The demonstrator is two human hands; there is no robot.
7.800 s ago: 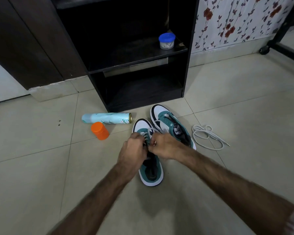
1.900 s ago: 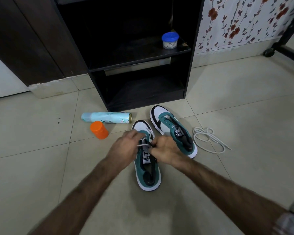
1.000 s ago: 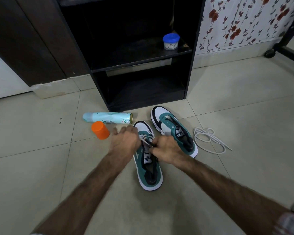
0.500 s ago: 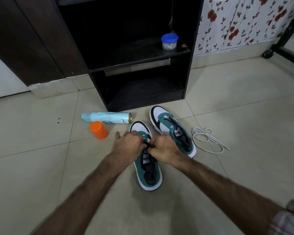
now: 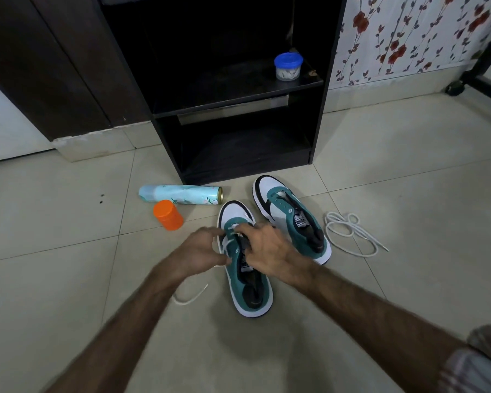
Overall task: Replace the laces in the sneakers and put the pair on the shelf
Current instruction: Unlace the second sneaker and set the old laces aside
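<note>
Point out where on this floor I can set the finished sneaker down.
Bare tile lies right of the loose lace and left of the orange cap. It is crowded between the spray can and the two sneakers, where both hands work.

Left hand [image 5: 200,248]: forearm extended forward from lower left, back of hand up, fingers curled inward, pinching a white lace [image 5: 190,296]. Right hand [image 5: 267,248]: forearm extended from lower right, fingers bent downward at the near sneaker [image 5: 248,279]; grip unclear.

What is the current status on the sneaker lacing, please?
Left hand pinching the white lace, right hand on the near sneaker. Lacing unfinished, far sneaker unlaced. Spare lace on floor; shelf path open.
</note>
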